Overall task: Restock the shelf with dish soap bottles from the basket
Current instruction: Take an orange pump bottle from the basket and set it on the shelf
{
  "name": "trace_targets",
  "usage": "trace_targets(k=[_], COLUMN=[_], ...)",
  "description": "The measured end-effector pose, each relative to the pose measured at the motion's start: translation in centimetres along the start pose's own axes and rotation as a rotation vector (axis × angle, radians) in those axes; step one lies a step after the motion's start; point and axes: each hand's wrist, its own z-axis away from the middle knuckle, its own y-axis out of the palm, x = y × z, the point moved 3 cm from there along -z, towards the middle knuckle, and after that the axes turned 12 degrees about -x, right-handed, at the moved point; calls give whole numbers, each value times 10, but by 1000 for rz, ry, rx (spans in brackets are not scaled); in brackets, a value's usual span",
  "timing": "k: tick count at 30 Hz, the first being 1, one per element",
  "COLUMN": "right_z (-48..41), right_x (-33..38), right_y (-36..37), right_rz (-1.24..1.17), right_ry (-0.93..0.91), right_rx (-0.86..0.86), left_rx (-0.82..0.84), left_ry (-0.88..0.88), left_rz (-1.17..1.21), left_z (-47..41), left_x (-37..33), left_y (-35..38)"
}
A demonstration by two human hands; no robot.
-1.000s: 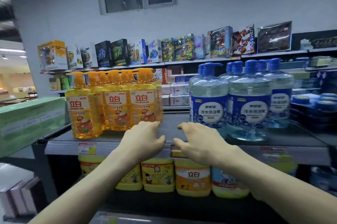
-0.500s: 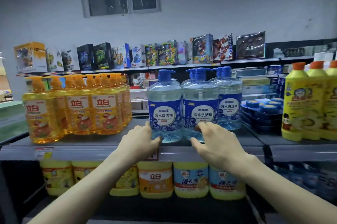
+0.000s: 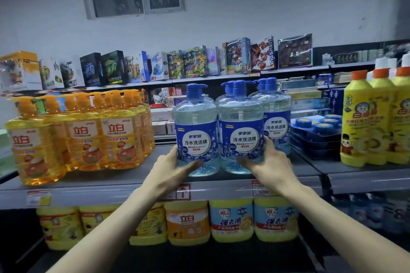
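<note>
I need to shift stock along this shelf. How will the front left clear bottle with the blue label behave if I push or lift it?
Probably heavy: the clear bottle looks nearly full. Its wide, round base on the shelf suggests it slides rather than tips, as the left hand grips low. Smooth plastic may be slippery.

— Where are the hands now?
— Off the shelf edge (image 3: 111, 192). The left hand (image 3: 175, 168) now grips the base of the left front bottle (image 3: 195, 130), and the right hand (image 3: 269, 167) grips the right front bottle (image 3: 240, 128).
— Anything else different?
— The view swings right, so the yellow bottles (image 3: 363, 126) come in on that side and the orange bottles (image 3: 84, 135) slide left.
</note>
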Motion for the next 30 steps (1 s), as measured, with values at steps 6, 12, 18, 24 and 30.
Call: trace_targets(k=[6,12,18,24,30], right_z=[3,0,-2,-5,-8], right_x=[-3,-6,-5,-8,-10], right_y=[6,8,5,7,8], right_rz=[30,91,92,86,68], right_ry=[-2,31,60,54,63], right_rx=[-153,-121,-49,-17,10], left_rx=[-126,-132,-157,-142,-90], left_ry=[110,125,165,157,135], left_rz=[-184,-211,-264,-327,-364], left_z=[-2,-6,-5,-6,-8], left_x=[9,14,14,19,17], left_y=[8,10,12,16,13])
